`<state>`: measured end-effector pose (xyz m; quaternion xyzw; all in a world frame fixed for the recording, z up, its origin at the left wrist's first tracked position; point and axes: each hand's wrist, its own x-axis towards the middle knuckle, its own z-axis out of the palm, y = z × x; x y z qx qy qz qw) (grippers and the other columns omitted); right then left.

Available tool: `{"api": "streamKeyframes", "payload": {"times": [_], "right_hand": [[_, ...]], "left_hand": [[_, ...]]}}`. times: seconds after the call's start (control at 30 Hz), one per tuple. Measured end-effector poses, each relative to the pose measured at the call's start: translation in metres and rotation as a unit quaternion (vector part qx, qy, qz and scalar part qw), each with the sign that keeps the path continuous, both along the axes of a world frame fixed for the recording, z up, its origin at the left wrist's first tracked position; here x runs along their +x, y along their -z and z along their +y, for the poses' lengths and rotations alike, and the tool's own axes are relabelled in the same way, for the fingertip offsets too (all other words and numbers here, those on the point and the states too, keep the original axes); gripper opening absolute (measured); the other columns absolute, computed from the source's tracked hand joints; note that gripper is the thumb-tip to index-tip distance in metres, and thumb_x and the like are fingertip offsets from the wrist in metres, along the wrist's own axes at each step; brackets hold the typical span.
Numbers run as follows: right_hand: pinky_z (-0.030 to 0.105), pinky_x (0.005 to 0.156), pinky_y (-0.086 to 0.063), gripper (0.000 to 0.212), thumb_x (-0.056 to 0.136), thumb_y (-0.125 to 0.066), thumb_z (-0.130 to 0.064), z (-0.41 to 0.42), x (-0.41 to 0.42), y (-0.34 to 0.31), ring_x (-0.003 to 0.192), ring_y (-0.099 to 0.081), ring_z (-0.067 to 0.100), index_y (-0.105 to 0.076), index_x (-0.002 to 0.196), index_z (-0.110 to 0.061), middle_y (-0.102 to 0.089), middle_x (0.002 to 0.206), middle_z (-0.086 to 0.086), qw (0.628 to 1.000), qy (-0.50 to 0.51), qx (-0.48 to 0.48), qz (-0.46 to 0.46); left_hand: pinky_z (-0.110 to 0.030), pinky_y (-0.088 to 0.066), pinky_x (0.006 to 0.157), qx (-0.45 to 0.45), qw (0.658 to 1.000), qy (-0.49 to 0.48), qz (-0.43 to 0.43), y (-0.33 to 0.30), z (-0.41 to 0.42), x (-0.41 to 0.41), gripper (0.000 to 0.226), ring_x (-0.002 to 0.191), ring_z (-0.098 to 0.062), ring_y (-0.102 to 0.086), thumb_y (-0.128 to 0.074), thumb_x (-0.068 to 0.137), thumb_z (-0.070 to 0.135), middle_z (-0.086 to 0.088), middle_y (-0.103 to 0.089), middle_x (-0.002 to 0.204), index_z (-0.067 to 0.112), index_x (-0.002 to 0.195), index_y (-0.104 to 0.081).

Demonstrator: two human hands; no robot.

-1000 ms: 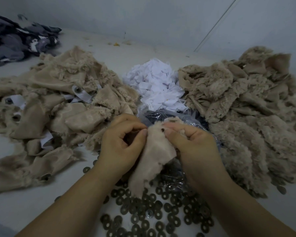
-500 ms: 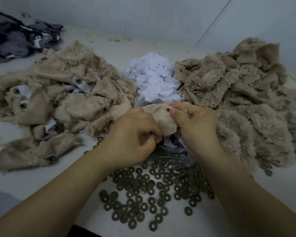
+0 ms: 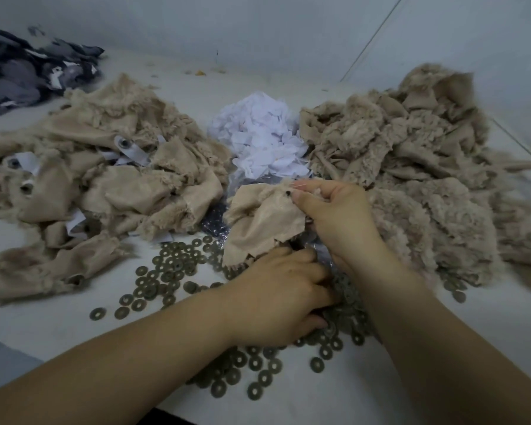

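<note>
Head view, centre of the frame: right hand [image 3: 334, 222] raised above the white surface [image 3: 59, 332], thumb and forefinger closed in a tight pinch on the top edge of a tan plush piece [image 3: 264, 219], right beside a small dark stud [image 3: 288, 194] poking through the cloth. Other fingers curled in behind the fabric. Plush piece hanging crumpled from that pinch, smooth backing toward the camera, lower edge just above the left hand [image 3: 282, 302].

Left hand lower, palm down on the scattered grey washers [image 3: 172, 271], fingers curled narrow into the pile. Cannot tell whether a washer sits between the fingertips.

Washers spread across the lower middle of the frame, under and around both wrists.

Left of frame: heap of tan plush pieces [image 3: 105, 167] with white tabs. Right of frame: second, fluffier heap [image 3: 426, 167]. Between the heaps, upper centre: pile of white scraps [image 3: 261, 139]. Just left of the held piece: clear bag of dark parts [image 3: 215, 222]. Upper left corner: dark patterned cloth [image 3: 28, 75].
</note>
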<state>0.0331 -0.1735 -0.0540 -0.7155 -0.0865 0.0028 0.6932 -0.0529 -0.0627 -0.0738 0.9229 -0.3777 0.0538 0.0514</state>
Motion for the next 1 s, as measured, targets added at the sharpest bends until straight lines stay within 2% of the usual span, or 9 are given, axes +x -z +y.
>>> {"api": "streamKeyframes", "payload": {"times": [0.07,0.2,0.27,0.37,0.5,0.63,0.8,0.93,1.0], "right_hand": [[0.024,0.060,-0.057,0.015,0.089,-0.072,-0.008,0.000,0.001,0.001,0.076,-0.073,0.019,-0.075,0.080,-0.020,-0.077,0.081,0.006,1.000,-0.006,-0.005,0.002],[0.044,0.088,-0.059,0.018,0.089,-0.071,-0.007,0.001,0.002,0.006,0.098,-0.071,0.025,-0.074,0.079,-0.021,-0.076,0.097,0.008,1.000,-0.007,-0.022,0.005],[0.046,0.092,-0.058,0.018,0.089,-0.071,-0.007,0.001,0.001,0.007,0.101,-0.070,0.024,-0.074,0.079,-0.022,-0.075,0.100,0.006,1.000,-0.010,-0.028,0.003],[0.044,0.091,-0.058,0.017,0.089,-0.072,-0.009,0.000,0.001,0.007,0.099,-0.071,0.022,-0.074,0.079,-0.023,-0.075,0.097,0.005,1.000,-0.008,-0.027,0.002],[0.039,0.084,-0.059,0.016,0.089,-0.072,-0.010,0.000,0.002,0.008,0.096,-0.072,0.024,-0.075,0.080,-0.023,-0.077,0.092,0.005,1.000,-0.012,-0.028,-0.005],[0.029,0.068,-0.059,0.018,0.089,-0.072,-0.009,-0.006,0.006,0.005,0.084,-0.073,0.020,-0.077,0.078,-0.022,-0.078,0.088,0.002,0.999,-0.031,-0.027,0.008],[0.036,0.073,-0.062,0.012,0.088,-0.072,-0.008,-0.011,0.010,0.002,0.081,-0.074,0.021,-0.077,0.082,-0.017,-0.078,0.087,0.004,0.998,-0.030,-0.047,0.009],[0.040,0.075,-0.063,0.015,0.088,-0.073,-0.007,-0.013,0.011,0.001,0.083,-0.075,0.026,-0.077,0.080,-0.019,-0.078,0.087,0.003,0.998,-0.034,-0.053,0.008],[0.041,0.074,-0.063,0.015,0.088,-0.073,-0.007,-0.013,0.010,0.001,0.081,-0.075,0.023,-0.077,0.080,-0.019,-0.078,0.087,0.002,0.998,-0.034,-0.058,0.006]], "left_hand": [[-0.033,-0.036,0.089,0.012,1.000,-0.020,-0.001,0.002,-0.004,0.002,0.041,0.114,-0.013,-0.041,-0.045,0.094,0.054,0.010,-0.056,0.118,0.033,0.125,-0.062],[-0.037,-0.040,0.090,0.006,1.000,-0.027,0.015,0.000,-0.008,0.007,0.030,0.112,-0.014,-0.042,-0.051,0.093,0.049,0.011,-0.059,0.110,0.033,0.111,-0.068],[-0.036,-0.041,0.091,0.003,0.999,-0.027,0.017,0.002,-0.009,0.008,0.023,0.111,-0.014,-0.043,-0.052,0.094,0.040,0.011,-0.060,0.108,0.031,0.106,-0.069],[-0.034,-0.041,0.089,-0.001,0.999,-0.036,0.007,0.008,-0.008,0.006,0.020,0.108,-0.013,-0.044,-0.051,0.094,0.030,0.012,-0.060,0.107,0.032,0.105,-0.069],[-0.035,-0.043,0.086,-0.038,0.999,-0.034,-0.013,0.009,-0.015,0.003,0.026,0.106,-0.016,-0.051,-0.050,0.095,0.034,0.009,-0.065,0.108,0.030,0.115,-0.065],[-0.032,-0.038,0.078,0.023,0.998,-0.006,-0.059,0.011,-0.030,0.005,0.026,0.101,-0.016,-0.055,-0.047,0.095,0.037,0.010,-0.065,0.103,0.032,0.112,-0.066],[-0.029,-0.038,0.076,0.057,0.997,0.003,-0.051,0.006,-0.034,0.003,0.033,0.093,-0.016,-0.057,-0.040,0.087,0.018,0.009,-0.065,0.095,0.027,0.103,-0.068],[-0.032,-0.047,0.076,0.017,0.998,0.023,-0.047,0.005,-0.030,0.000,0.025,0.086,-0.018,-0.060,-0.046,0.087,0.014,0.004,-0.067,0.087,0.020,0.091,-0.071],[-0.030,-0.046,0.079,0.003,0.997,0.021,-0.072,0.006,-0.027,-0.002,0.030,0.091,-0.016,-0.058,-0.043,0.090,0.017,0.006,-0.065,0.091,0.022,0.096,-0.072]]}}
